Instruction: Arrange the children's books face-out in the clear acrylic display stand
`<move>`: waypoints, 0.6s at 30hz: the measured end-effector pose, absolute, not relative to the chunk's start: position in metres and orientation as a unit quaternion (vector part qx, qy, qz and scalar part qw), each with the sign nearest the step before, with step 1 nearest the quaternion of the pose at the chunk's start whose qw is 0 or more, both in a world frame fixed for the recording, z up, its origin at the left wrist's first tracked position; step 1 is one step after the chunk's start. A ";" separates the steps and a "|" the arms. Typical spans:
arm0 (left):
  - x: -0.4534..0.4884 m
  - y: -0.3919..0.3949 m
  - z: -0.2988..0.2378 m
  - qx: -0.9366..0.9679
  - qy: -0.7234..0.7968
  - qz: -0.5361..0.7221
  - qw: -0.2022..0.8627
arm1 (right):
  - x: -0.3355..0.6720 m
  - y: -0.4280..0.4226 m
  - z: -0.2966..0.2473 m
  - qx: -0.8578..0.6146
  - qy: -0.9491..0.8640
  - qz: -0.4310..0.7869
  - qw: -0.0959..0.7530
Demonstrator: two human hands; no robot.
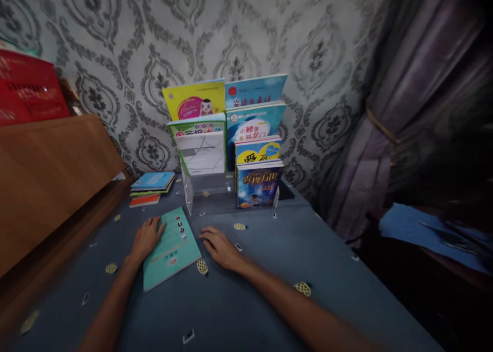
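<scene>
A teal book [169, 254] lies flat on the blue patterned cloth, its cover print upside down to me. My left hand [147, 236] rests on the book's left edge, fingers stretched and not wrapped round it. Just right of the book, my right hand [221, 248] lies low over the cloth, fingers extended and holding nothing. Beyond both hands stands a clear stepped rack [210, 193] with books in two columns. Its front right book is dark blue [257, 187]; a white-covered book [202, 154] fronts the left column.
A small stack of books [152, 182] lies left of the rack. A wooden cabinet [57, 172] with a red box [31, 88] on it borders the left side. Patterned wallpaper rises behind, and a tied curtain [370, 136] hangs on the right beside a blue cloth [435, 234].
</scene>
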State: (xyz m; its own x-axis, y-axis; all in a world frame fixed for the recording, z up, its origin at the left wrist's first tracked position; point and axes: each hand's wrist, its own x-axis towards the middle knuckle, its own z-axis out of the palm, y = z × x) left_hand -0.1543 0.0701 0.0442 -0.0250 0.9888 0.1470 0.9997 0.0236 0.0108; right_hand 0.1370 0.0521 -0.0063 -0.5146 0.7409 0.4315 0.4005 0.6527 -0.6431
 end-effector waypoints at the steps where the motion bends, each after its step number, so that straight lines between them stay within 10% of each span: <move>1: -0.154 0.070 0.043 -0.695 -0.715 -0.049 0.054 | 0.137 0.052 -0.008 -0.341 -0.835 0.237 0.360; 18: -0.084 0.011 0.078 -0.676 -0.727 0.111 0.038 | 0.178 0.064 0.011 -0.422 -0.826 0.154 0.341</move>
